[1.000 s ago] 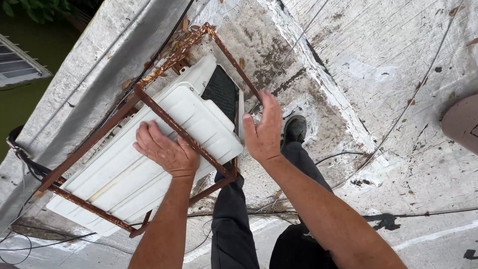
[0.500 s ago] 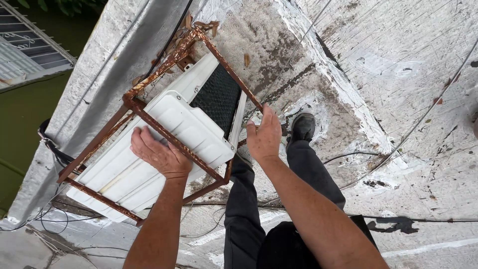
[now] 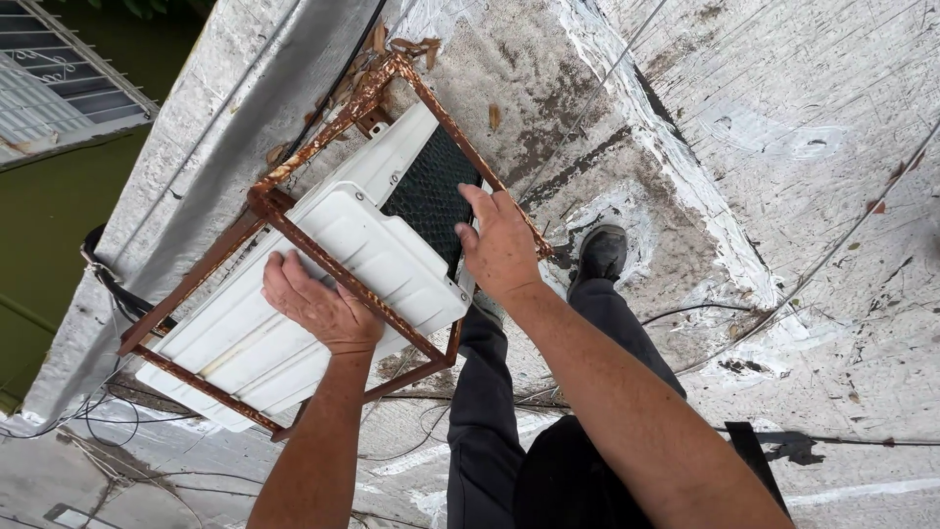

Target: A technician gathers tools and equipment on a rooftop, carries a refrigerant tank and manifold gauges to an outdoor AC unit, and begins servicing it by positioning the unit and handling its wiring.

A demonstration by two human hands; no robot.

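Note:
A white outdoor air-conditioner unit [image 3: 245, 343] with a black mesh grille [image 3: 431, 191] sits inside a rusty metal frame [image 3: 323, 127] on a concrete rooftop. My left hand [image 3: 315, 304] rests flat on the white top panel, across a rusty crossbar. My right hand [image 3: 501, 240] grips the unit's right edge and the frame bar beside the grille. My legs in dark trousers and a black shoe [image 3: 599, 255] stand just right of the unit.
A concrete parapet [image 3: 176, 157] runs along the left, with a drop to a green yard and a barred roof beyond. Cables [image 3: 108, 284] hang at the unit's left end. Thin wires [image 3: 783, 294] cross the stained roof surface on the right.
My right hand has moved from open beside the unit to gripping its right edge at the grille. The left hand stays on the top panel. The camera has shifted slightly.

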